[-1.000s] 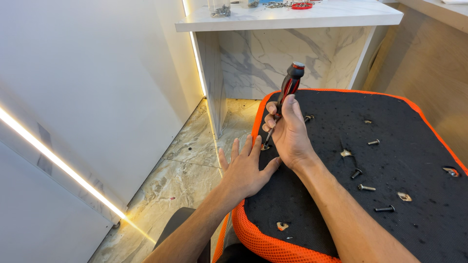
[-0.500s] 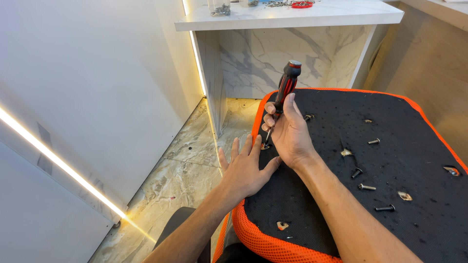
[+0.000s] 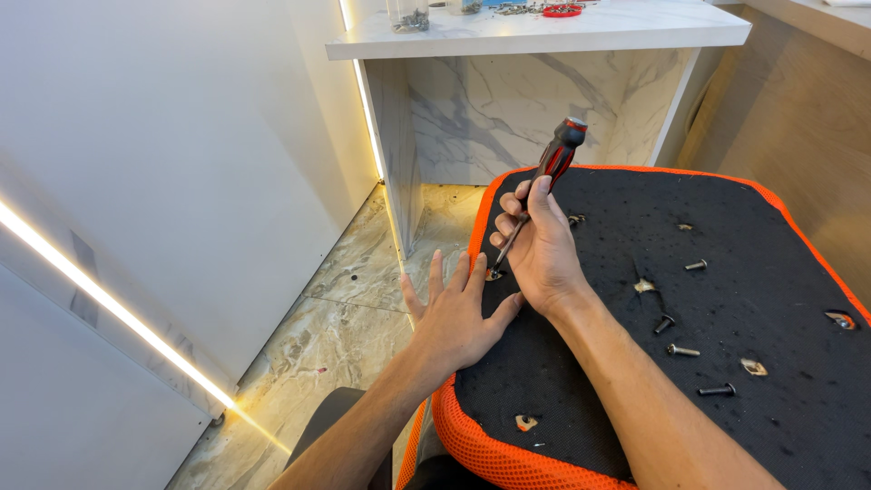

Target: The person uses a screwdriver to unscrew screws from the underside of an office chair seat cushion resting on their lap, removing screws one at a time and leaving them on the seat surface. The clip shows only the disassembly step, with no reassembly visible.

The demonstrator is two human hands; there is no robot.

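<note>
An upturned chair seat (image 3: 771, 272) with a black underside and orange mesh rim lies in front of me. My right hand (image 3: 537, 249) grips a black and red screwdriver (image 3: 555, 163), tilted, with its tip down at a screw hole (image 3: 493, 273) near the seat's left edge. My left hand (image 3: 456, 313) lies flat with fingers spread on the seat's left rim, just below that hole. Several loose black bolts (image 3: 682, 350) lie on the black underside to the right of my right forearm.
A white marble-patterned desk (image 3: 544, 36) stands behind the seat, with jars and small parts on top. A white wall panel with a lit strip (image 3: 109, 308) runs along the left. Marble floor tiles (image 3: 345, 299) lie between wall and seat. A wooden panel (image 3: 807, 109) stands at right.
The screwdriver handle has tilted slightly in my right hand and my fingers have shifted on it. My left hand stays flat on the rim.
</note>
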